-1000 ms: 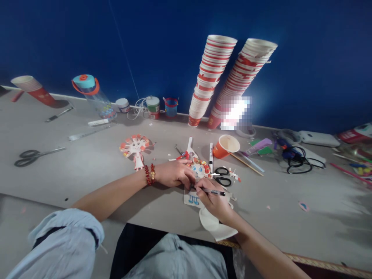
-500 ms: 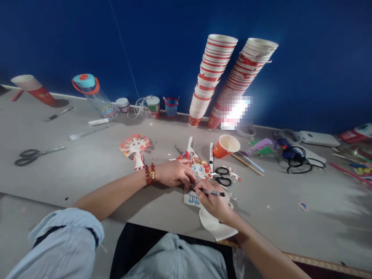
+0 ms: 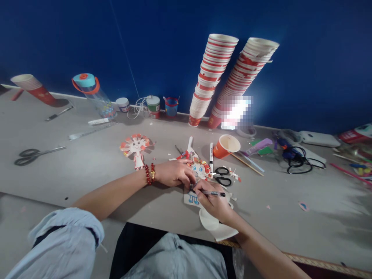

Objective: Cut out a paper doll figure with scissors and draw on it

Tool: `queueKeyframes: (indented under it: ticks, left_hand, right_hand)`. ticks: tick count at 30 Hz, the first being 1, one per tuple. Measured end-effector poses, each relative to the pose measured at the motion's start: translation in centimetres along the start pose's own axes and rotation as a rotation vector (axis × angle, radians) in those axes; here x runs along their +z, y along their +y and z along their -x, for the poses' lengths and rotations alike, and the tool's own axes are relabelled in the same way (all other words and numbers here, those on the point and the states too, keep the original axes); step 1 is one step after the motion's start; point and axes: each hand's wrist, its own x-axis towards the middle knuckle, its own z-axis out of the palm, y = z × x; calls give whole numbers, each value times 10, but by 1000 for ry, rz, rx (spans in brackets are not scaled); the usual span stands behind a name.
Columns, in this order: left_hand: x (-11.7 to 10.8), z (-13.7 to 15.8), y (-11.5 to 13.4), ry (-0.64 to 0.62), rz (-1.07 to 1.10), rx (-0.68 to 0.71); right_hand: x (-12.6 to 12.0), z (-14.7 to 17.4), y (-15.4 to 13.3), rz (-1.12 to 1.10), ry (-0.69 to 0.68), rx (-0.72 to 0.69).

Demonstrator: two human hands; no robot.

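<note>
My right hand point(image 3: 213, 197) is closed around a pen point(image 3: 213, 192), its tip down at a white paper piece point(image 3: 188, 199) with blue drawn feet. My left hand point(image 3: 176, 173) lies on the paper just left of the tip, fingers apart and slightly bent, pressing it down. Above the fingertips shows a paper face point(image 3: 200, 169) with blue eyes and a red-and-orange fringe; the part between face and feet is mostly hidden by my hands. Right of it lie black-handled scissors point(image 3: 223, 176) and a white marker point(image 3: 211, 157). A curled white paper piece point(image 3: 216, 226) rests under my right wrist.
A finished-looking paper doll point(image 3: 136, 145) lies left of my hands. An orange paper cup point(image 3: 226, 146) stands behind them, with two tall cup stacks point(image 3: 213, 73) against the blue wall. More scissors point(image 3: 35, 155), a bottle point(image 3: 95, 95) and a purple tube point(image 3: 258, 147) lie or stand about.
Almost nothing differs. The pen and my right hand stay at nearly the same spot on the paper, and my left hand has not moved.
</note>
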Motion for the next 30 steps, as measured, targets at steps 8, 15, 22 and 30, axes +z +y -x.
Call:
queueKeyframes:
  ticks: [8,15,22,30]
  left_hand:
    - [0,0,0,-13,5,-20]
    - [-1,0,1,0,9,-13]
    - [0,0,0,17,33,-9]
    - [-1,0,1,-5,22,-15]
  right_hand:
    - [0,0,1,-17,-3,-18]
    - [0,0,1,-13,0,-24]
    - [1,0,2,5,-17,-29]
    - [2,0,3,-17,-32,-39]
